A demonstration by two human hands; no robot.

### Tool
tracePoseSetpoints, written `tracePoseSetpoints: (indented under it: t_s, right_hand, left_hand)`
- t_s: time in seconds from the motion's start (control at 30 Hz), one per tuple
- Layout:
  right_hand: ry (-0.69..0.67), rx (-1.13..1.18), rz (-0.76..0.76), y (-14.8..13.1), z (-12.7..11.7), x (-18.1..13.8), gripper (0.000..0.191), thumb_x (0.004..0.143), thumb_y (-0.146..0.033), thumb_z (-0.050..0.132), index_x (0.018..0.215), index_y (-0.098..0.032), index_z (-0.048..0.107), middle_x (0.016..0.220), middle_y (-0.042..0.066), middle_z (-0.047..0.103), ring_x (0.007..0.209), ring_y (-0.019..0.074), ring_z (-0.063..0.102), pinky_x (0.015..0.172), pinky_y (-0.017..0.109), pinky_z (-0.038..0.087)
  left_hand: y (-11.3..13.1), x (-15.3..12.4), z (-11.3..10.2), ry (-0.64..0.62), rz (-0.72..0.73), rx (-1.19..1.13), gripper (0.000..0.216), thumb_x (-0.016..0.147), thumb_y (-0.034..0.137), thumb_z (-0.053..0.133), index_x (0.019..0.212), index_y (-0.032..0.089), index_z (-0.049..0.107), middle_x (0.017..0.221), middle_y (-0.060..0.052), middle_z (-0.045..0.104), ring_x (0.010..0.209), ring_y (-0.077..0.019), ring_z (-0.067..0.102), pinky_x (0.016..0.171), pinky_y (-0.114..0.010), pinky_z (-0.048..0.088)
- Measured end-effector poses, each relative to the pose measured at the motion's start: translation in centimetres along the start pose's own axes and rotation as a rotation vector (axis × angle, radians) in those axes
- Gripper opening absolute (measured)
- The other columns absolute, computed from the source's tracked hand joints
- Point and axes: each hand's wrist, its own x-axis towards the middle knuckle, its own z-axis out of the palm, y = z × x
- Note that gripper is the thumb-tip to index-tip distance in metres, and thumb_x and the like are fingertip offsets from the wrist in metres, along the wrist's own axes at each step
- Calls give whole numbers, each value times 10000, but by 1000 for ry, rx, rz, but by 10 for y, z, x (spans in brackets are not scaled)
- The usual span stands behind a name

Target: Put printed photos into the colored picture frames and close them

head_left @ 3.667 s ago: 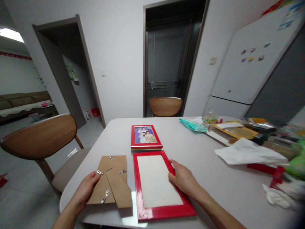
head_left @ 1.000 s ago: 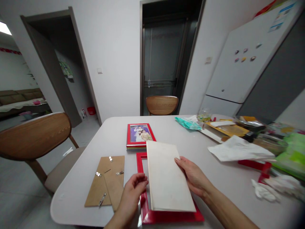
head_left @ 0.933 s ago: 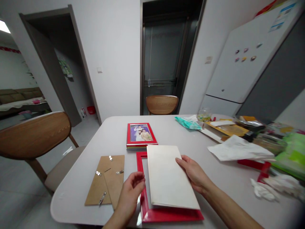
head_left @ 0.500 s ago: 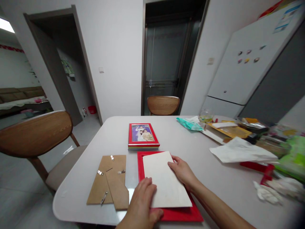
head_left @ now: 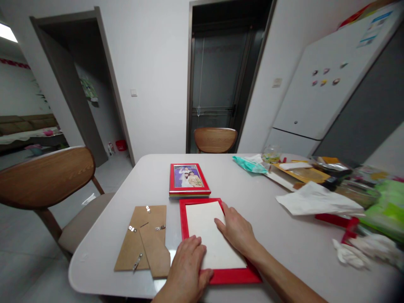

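Observation:
A red picture frame (head_left: 221, 276) lies face down at the near edge of the white table (head_left: 151, 176). A white sheet (head_left: 205, 223) sits inside the frame. My left hand (head_left: 187, 269) lies flat on the sheet's near left corner and on the frame's edge, fingers stretched out. My right hand (head_left: 236, 229) presses flat on the sheet's right side. Left of the frame lies the brown cardboard backing (head_left: 145, 242) with its stand and metal clips. Beyond the frame sits a stack of red frames (head_left: 188, 181), the top one showing a photo.
A wooden chair (head_left: 44, 183) stands at the table's left, another chair (head_left: 215, 140) at the far end. On the right lie a white paper (head_left: 315, 200), a teal bag (head_left: 251, 165), packets, a red frame part (head_left: 339, 219) and crumpled tissue (head_left: 352, 254). A fridge (head_left: 318, 97) stands behind.
The white sheet, held tilted above the frame a second ago, now lies flat inside it. Both hands have come down to press on it.

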Motion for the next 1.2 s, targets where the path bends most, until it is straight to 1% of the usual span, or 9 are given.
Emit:
tracePoseSetpoints:
  t_s: [0.33,0.5,0.57,0.63,0.73,0.83,0.9,1.03,1.2]
  right_hand:
    - [80,22,-182,-5,7,-12,316,769,-235,427,1062,-150,507,941,93,539,875,201,475,747,292,365]
    - [32,-23,-176,-9,2,-6,183,768,-215,416,761,-172,594,929,97,522,870,206,458,718,290,369]
    - [-1,-29,-176,-11,-1,-4,188,762,-214,422,731,-168,601,915,101,528,862,212,461,719,301,365]
    - [-29,16,-198,-16,-6,-5,190,758,-226,435,800,-167,611,949,103,531,889,218,458,741,313,356]
    - [-70,184,-283,-36,-13,-14,257,777,-256,429,966,-176,583,1029,93,518,936,206,445,789,312,338]
    - [-154,336,-398,-72,-18,-29,271,791,-288,425,1000,-191,567,981,71,536,915,187,447,801,301,331]
    - [-198,382,-468,-101,-18,-38,292,761,-339,471,1004,-204,556,958,60,535,902,190,443,800,311,333]
    - [-225,387,-531,-147,-6,-48,509,587,-486,604,987,-180,531,972,82,506,892,241,424,786,384,351]
    - [-247,523,-472,-161,8,-45,380,620,-234,562,989,-165,508,991,85,474,912,209,432,789,329,379]
  left_hand:
    - [-9,-2,5,24,20,-10,458,689,155,538,1136,89,468,1271,-159,407,1186,-247,348,995,-449,282]
    - [-1,-1,1,-9,25,-18,324,698,199,546,1017,150,562,1213,-107,489,1159,-243,389,1000,-449,266]
    - [-3,-5,-5,-25,25,-17,363,692,210,547,1051,154,541,1229,-104,474,1170,-240,374,999,-440,270]
    - [-15,-13,-15,-13,22,2,443,689,219,542,1124,158,485,1278,-104,414,1200,-234,328,1005,-437,258]
    - [-54,-36,-34,77,-75,78,508,687,225,528,1183,186,425,1331,-92,332,1233,-232,261,1014,-446,226]
    - [-102,-61,-50,122,-286,185,578,634,274,576,1175,123,435,1309,-153,352,1215,-285,285,990,-455,264]
    - [-125,-73,-54,143,-352,219,596,626,312,581,1171,120,437,1299,-158,367,1200,-291,312,975,-448,291]
    - [-141,-85,-48,224,-321,231,520,657,320,553,1141,150,466,1283,-133,399,1178,-268,354,952,-415,335]
    - [-144,-87,-36,326,-269,225,477,642,316,585,1096,192,504,1229,-102,472,1126,-276,425,915,-418,382]
